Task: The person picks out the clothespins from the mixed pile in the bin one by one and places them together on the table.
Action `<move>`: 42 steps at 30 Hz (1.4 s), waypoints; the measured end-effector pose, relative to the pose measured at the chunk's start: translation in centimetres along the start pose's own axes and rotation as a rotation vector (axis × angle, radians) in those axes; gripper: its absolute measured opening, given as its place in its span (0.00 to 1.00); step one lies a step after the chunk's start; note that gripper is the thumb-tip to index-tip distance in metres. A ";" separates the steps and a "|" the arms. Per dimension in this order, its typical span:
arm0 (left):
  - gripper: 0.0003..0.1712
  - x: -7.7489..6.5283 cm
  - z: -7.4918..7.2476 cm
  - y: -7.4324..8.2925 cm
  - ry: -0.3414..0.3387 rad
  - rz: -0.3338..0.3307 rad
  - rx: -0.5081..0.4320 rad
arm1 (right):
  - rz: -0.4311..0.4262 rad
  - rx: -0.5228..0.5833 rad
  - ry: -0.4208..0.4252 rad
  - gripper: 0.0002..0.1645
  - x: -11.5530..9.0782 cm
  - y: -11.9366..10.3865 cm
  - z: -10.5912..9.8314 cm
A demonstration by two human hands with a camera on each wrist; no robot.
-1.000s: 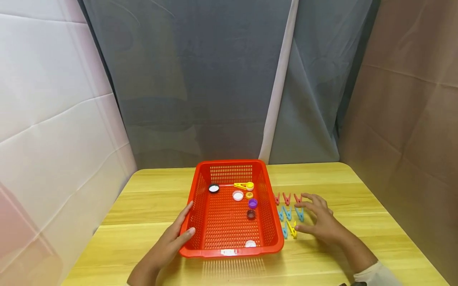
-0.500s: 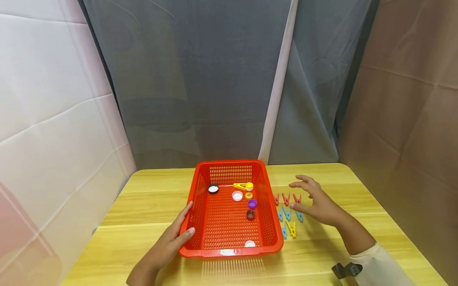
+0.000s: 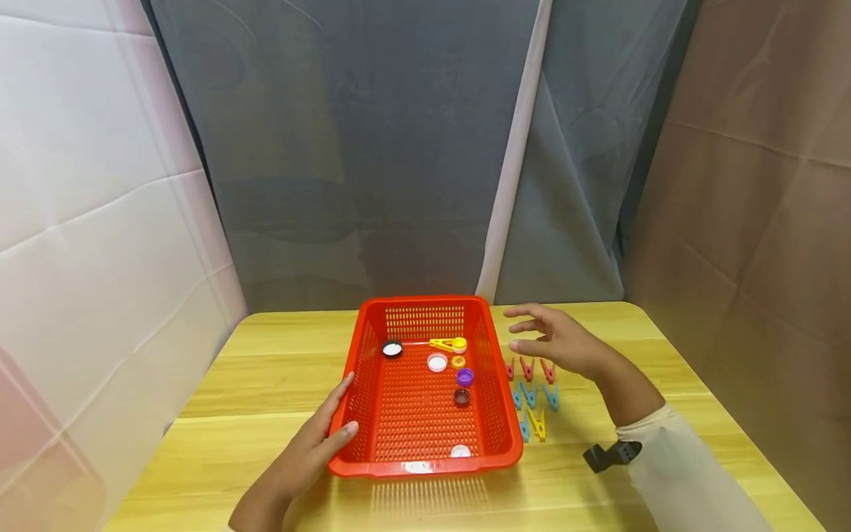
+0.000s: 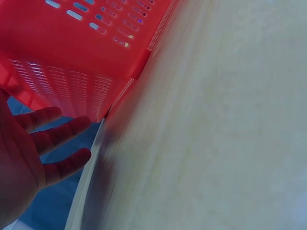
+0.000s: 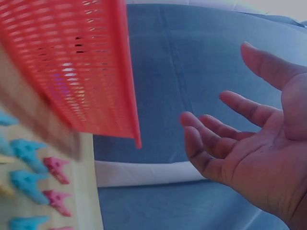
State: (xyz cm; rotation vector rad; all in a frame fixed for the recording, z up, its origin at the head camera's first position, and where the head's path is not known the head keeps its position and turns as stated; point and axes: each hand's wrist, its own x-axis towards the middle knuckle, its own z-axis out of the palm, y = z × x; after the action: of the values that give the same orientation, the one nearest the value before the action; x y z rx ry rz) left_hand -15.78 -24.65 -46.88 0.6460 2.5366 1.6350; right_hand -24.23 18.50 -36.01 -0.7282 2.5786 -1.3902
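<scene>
A red plastic basket (image 3: 372,470) stands on the wooden table. At its left side my left hand (image 3: 309,445) touches the rim, thumb and fingers extended; the left wrist view shows these fingers (image 4: 62,134) straight and spread. My right hand (image 3: 558,341) is raised above the table by the basket's far right side, fingers loosely bent, holding nothing. Below it lie rows of clothespins: red clothespins (image 3: 527,369), blue clothespins (image 3: 551,397) and a yellow clothespin (image 3: 538,425). Inside the basket are a yellow clip-like piece (image 3: 440,344), a purple cap (image 3: 465,377) and a black-rimmed cap (image 3: 392,349).
Also in the basket are a pink-rimmed cap (image 3: 436,362), an orange cap (image 3: 458,362), a dark brown cap (image 3: 462,397) and a whitish cap (image 3: 460,451). Grey curtain (image 3: 399,185) hangs behind the table (image 3: 279,369). A dark device (image 3: 612,455) sits at the right sleeve.
My right hand has risen from beside the clothespins and moved away from me and left toward the basket's far right side. My left hand stays at the basket rim.
</scene>
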 end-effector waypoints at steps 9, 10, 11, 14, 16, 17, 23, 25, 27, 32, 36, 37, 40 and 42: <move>0.41 0.0 -0.2 0.0 0.010 0.012 0.018 | 0.021 -0.001 -0.117 0.32 4.9 -1.9 -0.6; 0.41 0.0 -0.2 0.0 0.011 0.015 0.025 | 0.027 0.008 -0.117 0.31 5.3 -2.0 -0.7; 0.41 0.0 -0.2 0.0 0.011 0.016 0.026 | 0.034 0.017 -0.116 0.31 5.8 -1.9 -0.7; 0.41 -0.1 0.0 -0.1 0.016 0.024 0.041 | 0.077 0.070 -0.105 0.32 6.9 -1.8 -0.8; 0.41 -0.1 0.0 -0.1 0.019 0.025 0.035 | 0.096 0.108 -0.097 0.33 7.7 -1.8 -0.7; 0.41 0.0 0.1 -0.1 0.023 0.023 0.036 | 0.105 0.125 -0.092 0.33 8.1 -1.7 -0.7; 0.41 0.5 0.9 -0.1 0.004 -0.007 0.008 | 0.191 0.212 -0.006 0.32 9.9 -1.7 0.0; 0.41 0.6 1.0 -0.3 0.000 -0.009 0.003 | 0.215 0.246 0.021 0.29 10.5 -1.8 0.5; 0.41 0.6 0.9 -0.5 0.006 -0.005 0.010 | 0.230 0.287 0.035 0.26 11.3 -2.0 1.2; 0.40 0.6 0.2 -0.6 -0.002 0.010 -0.001 | 0.304 0.395 0.022 0.23 13.1 -2.3 3.1; 0.40 0.7 0.1 -0.5 -0.015 0.021 -0.005 | 0.370 0.444 0.003 0.28 13.9 -1.5 4.3; 0.40 0.7 0.1 -0.5 -0.016 0.021 -0.003 | 0.378 0.456 0.000 0.30 14.0 -1.3 4.7; 0.40 0.7 0.1 -0.4 -0.010 0.023 0.004 | 0.398 0.470 0.000 0.31 14.3 -0.6 5.7; 0.40 0.7 0.2 -0.4 -0.005 0.023 0.011 | 0.421 0.477 -0.006 0.32 14.2 -0.2 6.3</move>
State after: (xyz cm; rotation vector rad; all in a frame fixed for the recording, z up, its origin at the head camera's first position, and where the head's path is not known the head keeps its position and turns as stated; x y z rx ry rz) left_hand -16.46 -24.40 -47.15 0.6823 2.5455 1.6263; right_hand -34.59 7.03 -37.73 -0.1089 2.0868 -1.7304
